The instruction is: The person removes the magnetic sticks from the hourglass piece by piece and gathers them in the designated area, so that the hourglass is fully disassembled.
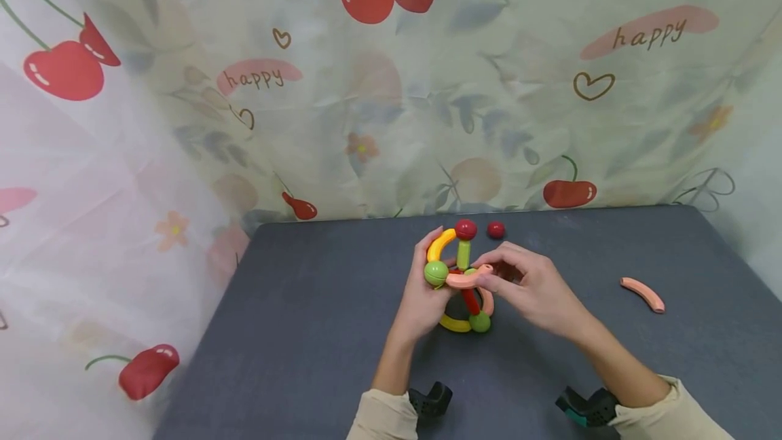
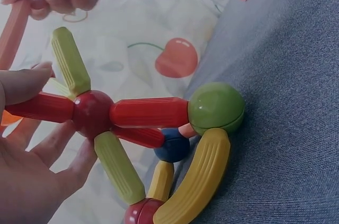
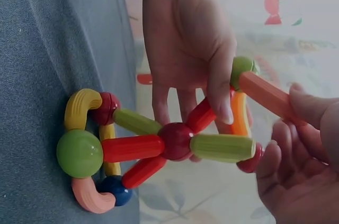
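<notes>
Item: ball-and-rod structure [image 3: 176, 141], one, multicoloured; held between the two hands, right of centre over the dark table [image 1: 305, 352]. Whether its base touches the table cannot be told.

Left hand [image 1: 421, 301]: placed at the structure's left side. A red rod [image 3: 203, 115] of the upper part is gripped between thumb and fingers, the fingers being spread behind it.

Right hand [image 1: 540, 287]: placed at the structure's right side. A pink curved rod [image 1: 464, 281] is pinched near its right end by thumb and fingers; its left end is set against a green ball [image 1: 436, 273], which is located just beside the left hand.

Upper part: an orange-yellow curved rod [image 1: 440, 246] rises from that green ball towards a red ball [image 1: 466, 229] at the top; a light-green rod [image 1: 463, 254] is seen directly below the red ball.

Lower part: located below and between the hands; a second green ball [image 1: 480, 322] at the near side, a blue ball [image 2: 172, 145] and a yellow curved rod [image 2: 198, 179] are included.

Loose pieces: one dark red ball [image 1: 496, 229], laid on the table beyond the right hand, near the far edge; one spare pink rod [image 1: 643, 295], laid well apart to the right.

Backing: printed cloth [image 1: 427, 121], hung at the far side.
</notes>
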The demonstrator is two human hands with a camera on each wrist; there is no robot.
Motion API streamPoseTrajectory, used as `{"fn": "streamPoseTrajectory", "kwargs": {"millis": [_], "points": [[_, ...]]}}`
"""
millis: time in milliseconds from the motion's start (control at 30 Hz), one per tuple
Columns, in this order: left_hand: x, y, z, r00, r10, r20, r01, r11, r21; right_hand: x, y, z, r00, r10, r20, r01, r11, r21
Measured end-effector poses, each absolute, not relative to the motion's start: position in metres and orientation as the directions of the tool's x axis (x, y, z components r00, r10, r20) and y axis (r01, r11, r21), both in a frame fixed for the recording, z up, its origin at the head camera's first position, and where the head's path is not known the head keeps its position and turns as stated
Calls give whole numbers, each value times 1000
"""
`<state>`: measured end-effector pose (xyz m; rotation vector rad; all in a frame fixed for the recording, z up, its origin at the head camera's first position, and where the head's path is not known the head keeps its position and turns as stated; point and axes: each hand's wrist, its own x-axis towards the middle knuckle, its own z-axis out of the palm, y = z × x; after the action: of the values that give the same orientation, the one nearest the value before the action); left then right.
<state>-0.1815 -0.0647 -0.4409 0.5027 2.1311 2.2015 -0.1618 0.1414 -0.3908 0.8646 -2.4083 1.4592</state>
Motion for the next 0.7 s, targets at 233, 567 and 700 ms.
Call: {"fn": "streamPoseTrajectory", "kwargs": {"millis": [233, 567, 700], "points": [[-181, -64, -441, -948, 235, 215, 213, -34, 977, -161, 143, -380, -771, -253, 585, -635, 387, -669], [-180, -64, -441, -950, 222, 218, 222, -9, 975, -162, 204, -389, -884, -78, 462, -429, 529, -732], [-180, -64, -442, -953, 210, 219, 220, -19, 975, -164, 251, -409, -935, -3, 355, -273, 643, -716]]}}
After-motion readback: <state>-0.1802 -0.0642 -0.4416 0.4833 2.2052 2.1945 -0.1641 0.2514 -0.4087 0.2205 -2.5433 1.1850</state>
